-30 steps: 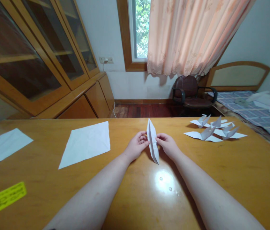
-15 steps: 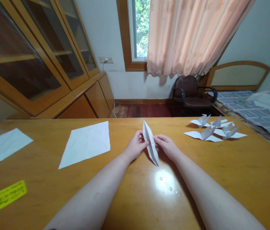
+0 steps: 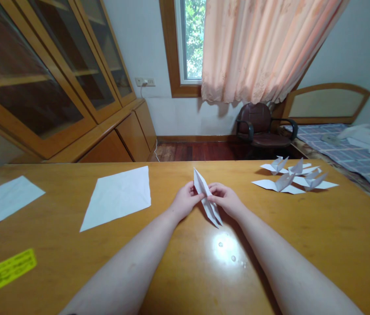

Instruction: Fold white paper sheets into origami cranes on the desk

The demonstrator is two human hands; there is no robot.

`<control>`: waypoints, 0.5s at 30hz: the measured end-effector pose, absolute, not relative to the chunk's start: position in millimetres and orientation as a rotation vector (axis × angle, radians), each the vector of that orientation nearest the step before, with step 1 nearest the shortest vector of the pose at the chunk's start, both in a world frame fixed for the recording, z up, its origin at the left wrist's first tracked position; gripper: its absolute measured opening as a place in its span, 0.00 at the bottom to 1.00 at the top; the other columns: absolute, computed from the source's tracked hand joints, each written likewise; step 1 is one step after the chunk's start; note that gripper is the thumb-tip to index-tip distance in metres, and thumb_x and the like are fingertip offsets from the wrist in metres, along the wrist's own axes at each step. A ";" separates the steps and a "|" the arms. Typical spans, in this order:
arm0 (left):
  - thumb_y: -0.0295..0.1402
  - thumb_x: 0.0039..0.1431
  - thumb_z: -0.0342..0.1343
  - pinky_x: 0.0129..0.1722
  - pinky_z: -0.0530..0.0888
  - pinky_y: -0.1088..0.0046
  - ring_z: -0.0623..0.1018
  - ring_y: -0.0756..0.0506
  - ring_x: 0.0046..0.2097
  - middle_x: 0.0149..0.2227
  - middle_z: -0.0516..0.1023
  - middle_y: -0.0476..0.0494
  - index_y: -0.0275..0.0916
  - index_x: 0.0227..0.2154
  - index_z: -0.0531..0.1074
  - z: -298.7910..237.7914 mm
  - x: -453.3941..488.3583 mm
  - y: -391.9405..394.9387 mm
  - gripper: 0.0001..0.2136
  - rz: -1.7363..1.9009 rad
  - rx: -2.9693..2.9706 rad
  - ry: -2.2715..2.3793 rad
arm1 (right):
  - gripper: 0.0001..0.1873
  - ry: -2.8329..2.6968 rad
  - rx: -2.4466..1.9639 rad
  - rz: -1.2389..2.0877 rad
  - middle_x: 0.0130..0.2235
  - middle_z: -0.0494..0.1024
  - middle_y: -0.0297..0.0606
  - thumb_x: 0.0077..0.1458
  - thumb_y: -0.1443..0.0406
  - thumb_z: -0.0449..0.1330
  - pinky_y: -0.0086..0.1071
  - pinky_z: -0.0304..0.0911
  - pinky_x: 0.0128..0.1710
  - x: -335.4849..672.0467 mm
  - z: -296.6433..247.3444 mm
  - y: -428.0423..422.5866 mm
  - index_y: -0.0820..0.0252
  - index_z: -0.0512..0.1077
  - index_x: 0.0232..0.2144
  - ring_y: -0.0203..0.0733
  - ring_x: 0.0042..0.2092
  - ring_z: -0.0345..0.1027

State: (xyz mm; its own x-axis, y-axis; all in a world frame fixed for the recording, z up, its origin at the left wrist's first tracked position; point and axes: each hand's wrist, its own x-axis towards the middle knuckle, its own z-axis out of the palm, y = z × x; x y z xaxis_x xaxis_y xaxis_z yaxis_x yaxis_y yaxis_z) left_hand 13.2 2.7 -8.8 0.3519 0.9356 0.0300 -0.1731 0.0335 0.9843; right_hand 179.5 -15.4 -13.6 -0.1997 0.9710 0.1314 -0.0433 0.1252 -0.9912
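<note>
Paper (image 3: 208,210), folded narrow, is pinched by left hand (image 3: 185,201) and right hand (image 3: 227,200); glass-fronted cabinet (image 3: 61,63) holds shelves (image 3: 11,82).

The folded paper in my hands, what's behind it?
Beyond the folded paper, the table shows, and fingers of your left hand and right hand curl partly behind it. Some fingertips and the tabletop directly behind the paper are covered.
</note>
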 end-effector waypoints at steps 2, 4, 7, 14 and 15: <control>0.31 0.43 0.62 0.45 0.70 0.65 0.76 0.43 0.41 0.37 0.77 0.40 0.33 0.36 0.71 -7.1 12.7 1.8 0.15 0.996 1.274 0.843 | 0.09 -1.400 -1.001 1.274 0.38 0.71 0.37 0.39 0.61 0.66 0.32 0.61 0.38 180.0 -14.1 -15.8 0.59 0.71 0.22 0.39 0.37 0.66; 0.32 0.44 0.61 0.45 0.70 0.64 0.76 0.43 0.40 0.36 0.78 0.41 0.33 0.35 0.73 -6.3 11.7 1.3 0.13 1.000 1.289 0.876 | 0.10 -1.414 -1.004 1.238 0.37 0.71 0.37 0.40 0.61 0.66 0.32 0.61 0.38 180.2 -13.7 -15.9 0.60 0.70 0.21 0.39 0.37 0.66; 0.34 0.44 0.62 0.44 0.70 0.64 0.76 0.43 0.39 0.36 0.79 0.41 0.33 0.33 0.73 -6.5 10.8 1.5 0.13 1.013 1.259 0.891 | 0.10 -1.424 -1.041 1.124 0.35 0.71 0.37 0.42 0.60 0.64 0.32 0.61 0.39 180.5 -12.7 -15.4 0.60 0.69 0.21 0.39 0.37 0.66; 0.33 0.43 0.63 0.41 0.72 0.66 0.78 0.45 0.35 0.35 0.79 0.39 0.33 0.36 0.70 -7.5 12.7 0.8 0.16 0.945 1.162 0.818 | 0.11 -1.357 -1.253 0.999 0.26 0.70 0.33 0.43 0.59 0.62 0.30 0.59 0.28 179.3 -11.9 -17.1 0.59 0.68 0.26 0.36 0.28 0.63; 0.33 0.43 0.63 0.41 0.72 0.67 0.78 0.45 0.34 0.35 0.79 0.39 0.33 0.36 0.70 -7.6 13.1 0.5 0.17 0.937 1.149 0.812 | 0.10 -1.362 -1.284 0.966 0.25 0.70 0.32 0.43 0.59 0.62 0.29 0.58 0.27 179.1 -10.8 -18.1 0.59 0.67 0.26 0.36 0.26 0.62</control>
